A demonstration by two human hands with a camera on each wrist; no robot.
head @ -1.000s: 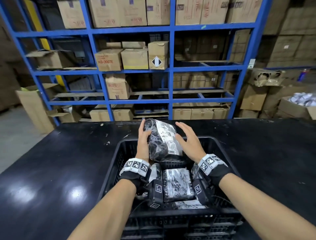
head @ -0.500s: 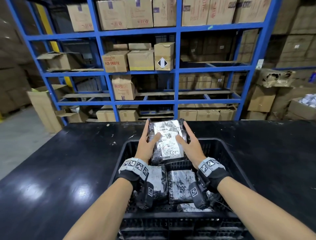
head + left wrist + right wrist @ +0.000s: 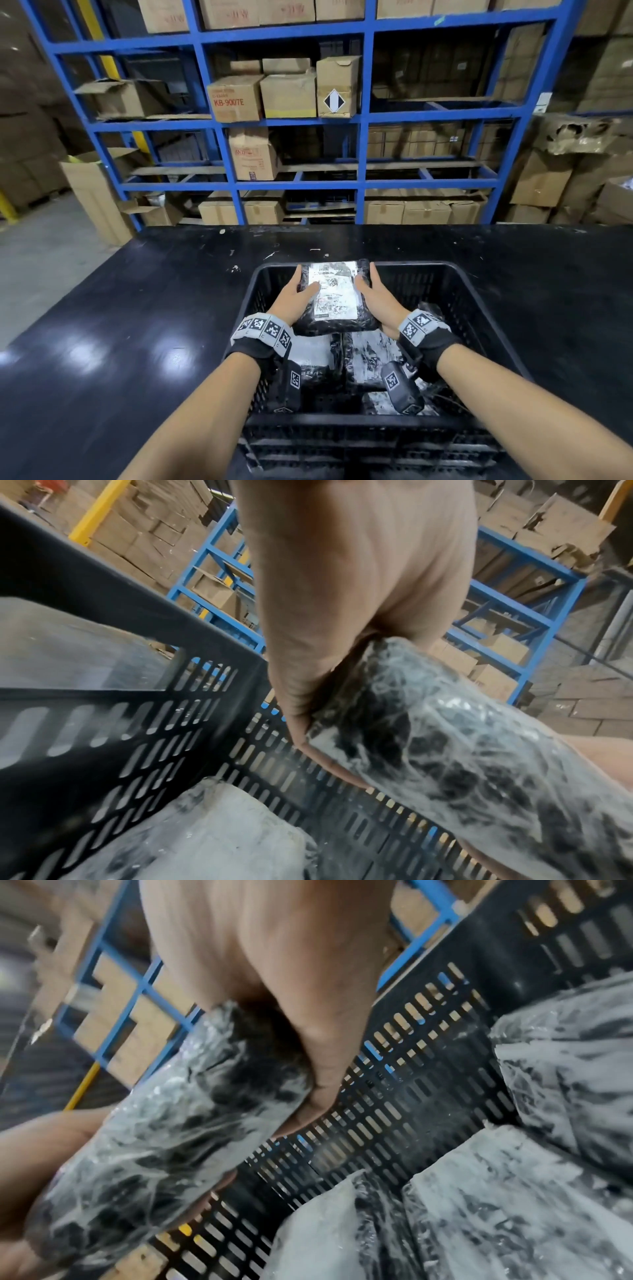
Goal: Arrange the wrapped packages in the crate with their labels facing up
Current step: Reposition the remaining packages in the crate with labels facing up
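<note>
A black wrapped package (image 3: 334,296) with its white label up is held over the far half of the black slotted crate (image 3: 479,308). My left hand (image 3: 296,296) grips its left edge, fingers under it (image 3: 308,685) and thumb on top. My right hand (image 3: 375,296) grips the right edge the same way (image 3: 308,1042). Both wrist views show the package (image 3: 462,750) (image 3: 154,1137) above the crate's perforated wall (image 3: 171,737) (image 3: 411,1083). More wrapped packages (image 3: 370,356) lie on the crate floor nearer me, some partly hidden by my wrists.
The crate sits on a black table (image 3: 137,325). Behind the table stands a blue rack (image 3: 363,120) with cardboard boxes (image 3: 236,99). More boxes (image 3: 541,178) are stacked at the right, and an open carton (image 3: 99,192) stands on the floor at the left.
The package has turned from tilted on its side to flat with the label up, and both hands have lowered it toward the crate's far end.
</note>
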